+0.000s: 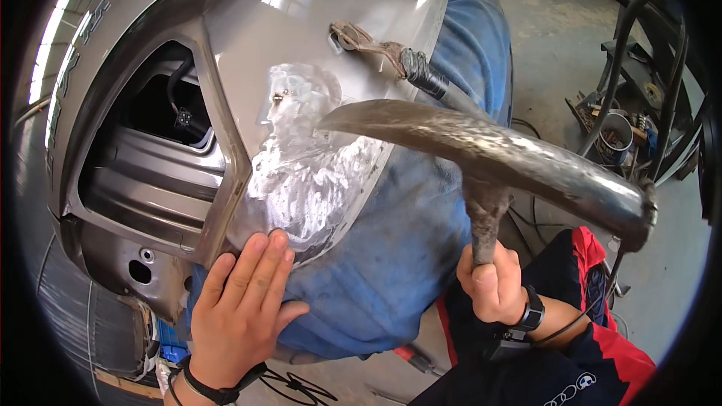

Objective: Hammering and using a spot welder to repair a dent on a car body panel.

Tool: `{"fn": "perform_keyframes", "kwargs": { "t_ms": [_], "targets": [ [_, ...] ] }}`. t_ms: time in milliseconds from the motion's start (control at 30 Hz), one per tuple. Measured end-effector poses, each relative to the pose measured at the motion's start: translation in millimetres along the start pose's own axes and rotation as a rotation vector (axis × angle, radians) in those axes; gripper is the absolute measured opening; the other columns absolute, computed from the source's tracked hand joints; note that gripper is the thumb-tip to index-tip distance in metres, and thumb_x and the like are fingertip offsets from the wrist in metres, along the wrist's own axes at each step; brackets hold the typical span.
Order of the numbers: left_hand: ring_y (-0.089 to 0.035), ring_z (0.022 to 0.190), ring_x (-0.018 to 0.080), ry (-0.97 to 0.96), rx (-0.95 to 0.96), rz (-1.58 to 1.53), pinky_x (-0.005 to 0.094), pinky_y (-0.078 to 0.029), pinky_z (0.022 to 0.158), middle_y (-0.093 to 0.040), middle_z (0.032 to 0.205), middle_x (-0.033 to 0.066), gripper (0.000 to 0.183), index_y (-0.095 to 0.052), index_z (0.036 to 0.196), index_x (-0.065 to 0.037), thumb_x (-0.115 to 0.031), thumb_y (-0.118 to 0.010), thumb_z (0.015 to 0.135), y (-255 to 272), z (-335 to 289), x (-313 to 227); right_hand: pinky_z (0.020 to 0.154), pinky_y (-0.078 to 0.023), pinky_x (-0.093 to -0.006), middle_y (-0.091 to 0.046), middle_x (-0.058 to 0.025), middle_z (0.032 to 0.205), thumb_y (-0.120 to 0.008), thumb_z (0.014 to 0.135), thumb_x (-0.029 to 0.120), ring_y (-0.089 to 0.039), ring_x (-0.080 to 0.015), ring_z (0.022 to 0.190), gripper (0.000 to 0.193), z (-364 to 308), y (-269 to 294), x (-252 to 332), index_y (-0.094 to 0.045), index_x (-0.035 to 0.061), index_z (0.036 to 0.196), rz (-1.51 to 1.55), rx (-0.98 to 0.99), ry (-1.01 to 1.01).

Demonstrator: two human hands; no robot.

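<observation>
A brown-grey car body panel (248, 37) spreads across the left and middle, with a patch ground to bare metal (308, 173) on it. My left hand (244, 293) lies flat at the patch's lower edge, fingers stretched out, fingertips touching the metal. In my right hand (492, 282) is a body hammer (519, 154), gripped by its short handle. Its long, worn steel head is raised over the patch, the tapered end toward the panel. Beyond the hammer, a rod-like tool (429, 79) with black tape and a copper-coloured looped end rests against the panel; its lower end is hidden.
Blue cloth (376, 278) covers what lies below and right of the panel. The panel has an opening (150, 158) with a hanging connector (184, 120). At right stand a bucket (615, 139) with loose tools and black hoses (624, 37). Cables (293, 387) lie on the floor.
</observation>
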State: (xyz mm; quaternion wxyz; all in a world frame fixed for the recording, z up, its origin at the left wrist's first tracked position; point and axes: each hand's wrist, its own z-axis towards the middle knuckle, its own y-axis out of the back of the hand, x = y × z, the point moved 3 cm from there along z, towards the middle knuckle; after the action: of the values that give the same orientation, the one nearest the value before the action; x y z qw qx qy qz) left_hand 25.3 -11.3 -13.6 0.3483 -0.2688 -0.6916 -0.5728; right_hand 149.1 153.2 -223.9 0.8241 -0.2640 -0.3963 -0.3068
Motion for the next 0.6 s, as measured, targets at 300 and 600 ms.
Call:
{"fn": "perform_keyframes", "kwargs": {
  "t_ms": [300,600],
  "targets": [
    [-0.035,0.140,0.0212,-0.009,-0.008,-0.005,0.0407,-0.022,0.115,-0.045,0.146,0.0063,0.059,-0.055,0.131,-0.006,-0.043,-0.061,0.085,2.9,0.1,0.2,0.047,-0.041,-0.0317,-0.050,-0.0079,0.059,-0.052,0.095,0.023,-0.050,-0.0228,0.046,0.025,-2.5,5.9,-2.0,-0.053,-0.0009,0.087,0.058,0.040,0.032],
    [-0.035,0.140,0.0205,-0.008,-0.009,0.011,0.0403,-0.023,0.115,-0.046,0.146,0.0053,0.059,-0.055,0.132,-0.006,-0.043,-0.061,0.085,2.7,1.6,2.1,0.048,-0.041,-0.0310,-0.050,-0.0073,0.059,-0.054,0.096,0.023,-0.049,-0.0225,0.046,0.025,-3.2,7.4,-4.2,-0.052,-0.0013,0.089,-0.023,0.080,-0.025]
  ]
}}
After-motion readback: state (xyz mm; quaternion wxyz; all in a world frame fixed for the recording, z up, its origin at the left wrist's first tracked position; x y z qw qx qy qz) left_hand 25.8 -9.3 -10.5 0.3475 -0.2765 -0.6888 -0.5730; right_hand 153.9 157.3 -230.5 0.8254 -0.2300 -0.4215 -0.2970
